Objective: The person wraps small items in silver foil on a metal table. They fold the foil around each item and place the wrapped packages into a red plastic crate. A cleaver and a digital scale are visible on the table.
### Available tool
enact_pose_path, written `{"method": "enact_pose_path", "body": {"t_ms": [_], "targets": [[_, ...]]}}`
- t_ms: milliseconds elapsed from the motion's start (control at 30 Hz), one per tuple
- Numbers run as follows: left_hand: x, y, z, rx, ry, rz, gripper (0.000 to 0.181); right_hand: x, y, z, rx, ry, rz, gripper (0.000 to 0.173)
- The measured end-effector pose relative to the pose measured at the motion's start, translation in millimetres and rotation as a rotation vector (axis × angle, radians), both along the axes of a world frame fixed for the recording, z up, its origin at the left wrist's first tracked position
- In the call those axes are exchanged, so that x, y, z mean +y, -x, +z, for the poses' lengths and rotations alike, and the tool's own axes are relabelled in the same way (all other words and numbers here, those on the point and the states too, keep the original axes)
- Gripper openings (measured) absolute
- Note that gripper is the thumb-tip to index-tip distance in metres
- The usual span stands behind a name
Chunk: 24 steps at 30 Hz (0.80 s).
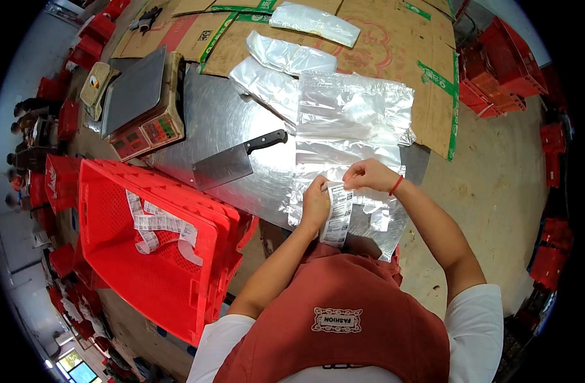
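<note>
My left hand [316, 203] grips a strip of printed labels [339, 215] that hangs down in front of my apron. At the strip's top end, the fingertips of my right hand [366, 176] are pinched together; whether they hold a label's edge is too small to tell. Both hands are over clear plastic bags [352, 115] laid flat on the metal tabletop [211, 103]. A white label or backing piece [379, 219] lies near the bags' lower right. Left of the bags rests a cleaver [225, 165] with a black handle.
Bundled plastic bags [292, 55] lie on flattened cardboard [393, 62] at the far side. A weighing scale [144, 110] stands at the left. Stacked red crates [146, 287], the top one holding label strips [161, 222], are close on my left. More red crates [503, 62] stand beyond the right side.
</note>
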<state>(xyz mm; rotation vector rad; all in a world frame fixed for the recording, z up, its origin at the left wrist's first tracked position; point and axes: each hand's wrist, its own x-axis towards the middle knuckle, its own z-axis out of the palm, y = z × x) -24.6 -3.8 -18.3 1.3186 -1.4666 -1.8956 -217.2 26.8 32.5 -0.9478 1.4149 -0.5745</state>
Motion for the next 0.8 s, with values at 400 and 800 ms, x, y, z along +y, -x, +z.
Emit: {"method": "enact_pose_path", "body": {"t_ms": [400,800], "targets": [[-5.1,-77.4,16.2,-0.173,-0.190,-0.511,0.031,14.4,-16.5,-30.3,0.995,0.424,-0.096,0.041],[17.4,-53.6,55.9,-0.096,0.581,-0.958,0.017,4.3,-10.2,-24.3,0.720,0.307,0.358,0.017]]}}
